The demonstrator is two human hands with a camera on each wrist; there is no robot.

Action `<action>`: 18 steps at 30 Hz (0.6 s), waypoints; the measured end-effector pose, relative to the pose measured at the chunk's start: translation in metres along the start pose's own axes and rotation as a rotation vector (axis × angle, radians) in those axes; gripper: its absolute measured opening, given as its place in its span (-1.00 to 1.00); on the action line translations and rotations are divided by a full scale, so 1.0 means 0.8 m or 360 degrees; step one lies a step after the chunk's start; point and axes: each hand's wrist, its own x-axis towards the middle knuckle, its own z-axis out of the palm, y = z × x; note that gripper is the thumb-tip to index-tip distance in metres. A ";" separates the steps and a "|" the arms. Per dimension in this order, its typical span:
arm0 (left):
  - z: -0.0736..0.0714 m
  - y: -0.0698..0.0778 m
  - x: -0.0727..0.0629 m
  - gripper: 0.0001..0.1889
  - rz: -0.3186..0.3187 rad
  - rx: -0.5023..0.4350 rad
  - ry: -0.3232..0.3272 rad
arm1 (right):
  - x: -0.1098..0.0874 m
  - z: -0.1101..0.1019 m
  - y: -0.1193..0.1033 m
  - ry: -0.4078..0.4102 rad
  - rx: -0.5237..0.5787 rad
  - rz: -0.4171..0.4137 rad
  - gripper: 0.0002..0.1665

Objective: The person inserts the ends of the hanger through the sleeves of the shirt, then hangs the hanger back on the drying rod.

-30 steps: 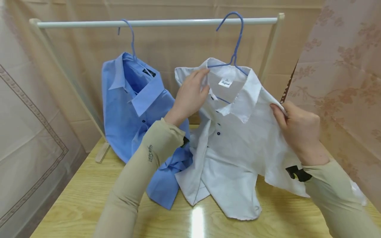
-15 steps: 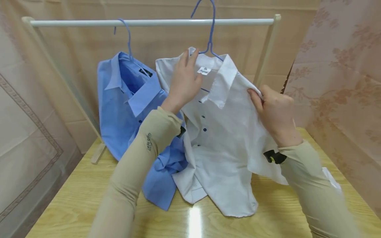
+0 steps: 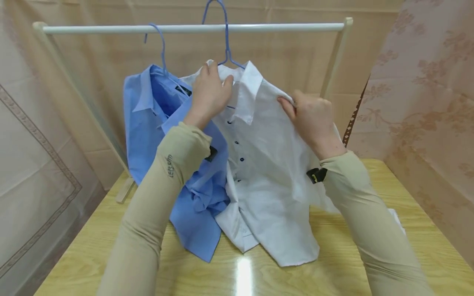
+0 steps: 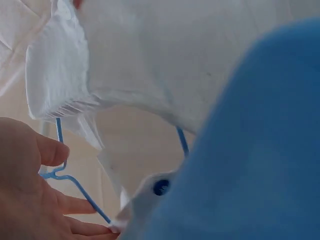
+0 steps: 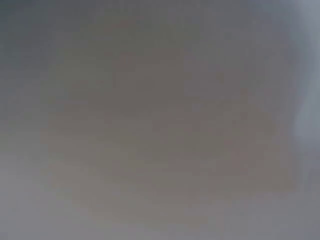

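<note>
A white shirt point(image 3: 266, 152) with dark buttons hangs on a blue wire hanger point(image 3: 227, 45). My left hand point(image 3: 212, 92) is at its collar, with the thumb apart from the fingers. In the left wrist view, the fingers lie behind the hanger wire point(image 4: 80, 187), the lower fingertips touching cloth by a button point(image 4: 161, 187). My right hand point(image 3: 312, 121) pinches the shirt's shoulder between thumb and fingers. Left of it, a blue shirt point(image 3: 142, 123) hangs on another blue hanger point(image 3: 163, 49). Only blur shows in the right wrist view.
A white rail point(image 3: 281, 27) runs across the back, with slanting end posts. Below it is a wooden table point(image 3: 89, 246), on which the shirts' lower ends rest. A patterned cloth point(image 3: 426, 102) hangs at the right.
Both hands have moved left with the white shirt and its hanger. The hanger's hook has risen higher, and the shirt now lies close against the blue one.
</note>
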 end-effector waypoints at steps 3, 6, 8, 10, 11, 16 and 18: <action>0.002 -0.007 0.000 -0.35 -0.0042 0.0060 -0.0075 | -0.004 0.013 -0.001 0.0010 0.0003 -0.0049 -0.54; 0.005 -0.014 0.000 -0.30 -0.0057 0.0151 -0.0171 | -0.015 0.026 -0.002 0.0006 0.0040 -0.0073 -0.54; 0.006 -0.017 0.000 -0.26 -0.0054 0.0228 -0.0206 | -0.022 0.033 -0.002 -0.0007 0.0080 -0.0079 -0.55; 0.007 -0.019 0.000 -0.24 -0.0045 0.0291 -0.0214 | -0.027 0.037 -0.003 -0.0026 0.0118 -0.0081 -0.56; 0.008 -0.019 0.000 -0.23 -0.0043 0.0311 -0.0213 | -0.029 0.038 -0.004 -0.0033 0.0137 -0.0077 -0.56; 0.008 -0.020 0.000 -0.22 -0.0033 0.0323 -0.0186 | -0.033 0.035 -0.004 -0.0108 0.0205 0.0010 -0.59; 0.008 -0.021 0.000 -0.24 -0.0032 0.0293 -0.0210 | -0.035 0.032 -0.003 -0.0182 0.0226 0.0074 -0.60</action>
